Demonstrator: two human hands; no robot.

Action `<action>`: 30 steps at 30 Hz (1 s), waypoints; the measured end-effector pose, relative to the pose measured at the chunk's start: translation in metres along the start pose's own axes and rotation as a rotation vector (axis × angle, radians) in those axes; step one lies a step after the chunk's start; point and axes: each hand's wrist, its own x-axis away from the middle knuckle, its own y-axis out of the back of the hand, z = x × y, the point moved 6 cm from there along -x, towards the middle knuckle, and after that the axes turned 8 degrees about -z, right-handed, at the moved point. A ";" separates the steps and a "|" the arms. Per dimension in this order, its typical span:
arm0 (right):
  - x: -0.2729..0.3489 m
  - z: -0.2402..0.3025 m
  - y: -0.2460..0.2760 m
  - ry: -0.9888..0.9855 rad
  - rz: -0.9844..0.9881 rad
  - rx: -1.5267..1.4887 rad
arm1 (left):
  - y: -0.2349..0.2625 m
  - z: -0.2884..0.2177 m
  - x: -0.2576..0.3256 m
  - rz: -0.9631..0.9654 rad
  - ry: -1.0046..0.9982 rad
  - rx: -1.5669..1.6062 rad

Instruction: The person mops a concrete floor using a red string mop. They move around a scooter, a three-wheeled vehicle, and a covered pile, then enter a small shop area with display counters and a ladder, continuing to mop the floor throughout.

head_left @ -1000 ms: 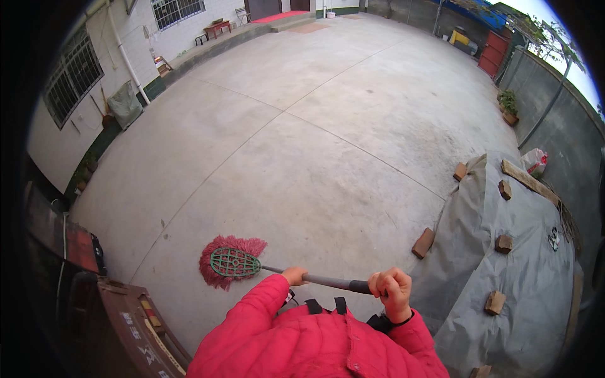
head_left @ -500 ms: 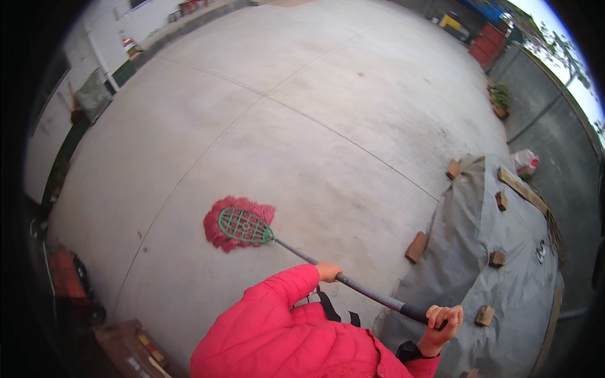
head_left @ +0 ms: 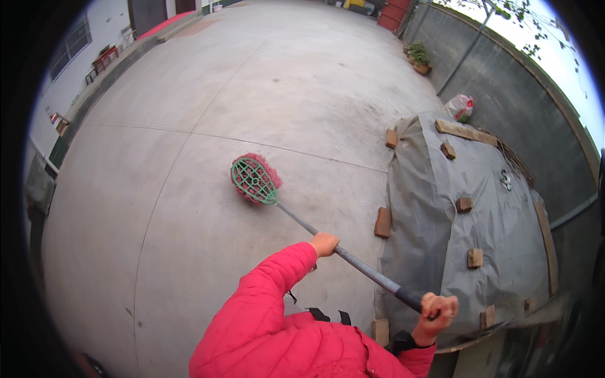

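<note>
A mop with a green oval grid head [head_left: 254,181] and pink strands [head_left: 272,171] reaches out over the concrete floor. Its head looks tilted, with a dark shadow beside it, and whether it touches the floor I cannot tell. My left hand [head_left: 325,244] is closed around the middle of the grey handle [head_left: 368,269]. Nearer the body, my right hand [head_left: 439,312] grips the black end of that handle, slightly blurred. Pink padded sleeves cover both arms, and a dark band circles the right wrist.
To the right, a grey tarp [head_left: 485,233] covers a heap, held down by bricks [head_left: 382,222] and a wooden plank [head_left: 466,132]. Behind it stand a white-and-red sack [head_left: 460,108], potted plants [head_left: 417,57] and a grey wall [head_left: 535,107]. A white building lines the left side.
The view has turned to the right. The mop head has shifted right and farther out over the floor and tilted, its strands less spread. Both hands keep their hold on the handle.
</note>
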 end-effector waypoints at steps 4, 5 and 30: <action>-0.003 0.060 0.062 0.093 -0.108 -0.033 | -0.029 -0.086 0.014 0.066 -0.172 0.085; -0.007 0.075 0.071 0.076 -0.011 -0.036 | -0.039 -0.111 0.017 0.101 -0.217 0.112; 0.144 0.046 0.092 0.059 -0.500 0.287 | -0.163 -0.112 0.051 0.503 -0.457 0.015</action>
